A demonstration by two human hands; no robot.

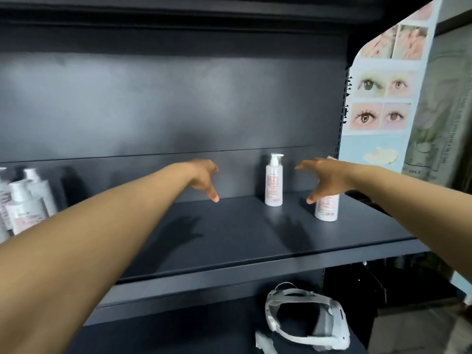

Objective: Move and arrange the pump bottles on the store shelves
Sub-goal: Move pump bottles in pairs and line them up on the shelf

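Two white pump bottles stand upright on the dark shelf [229, 241]: one [274, 181] near the back wall, another [327, 208] further right and closer to me, partly hidden behind my right hand. My right hand [324, 178] hovers in front of that bottle with fingers spread, holding nothing. My left hand [204, 177] hangs over the bare middle of the shelf, fingers pointing down, holding nothing. Several more white pump bottles [24, 200] cluster at the shelf's left end.
A white headset with straps [306, 320] lies on the lower shelf at the right. A poster panel with eye pictures [383, 98] stands right of the shelf unit. Another dark shelf [178, 6] hangs overhead.
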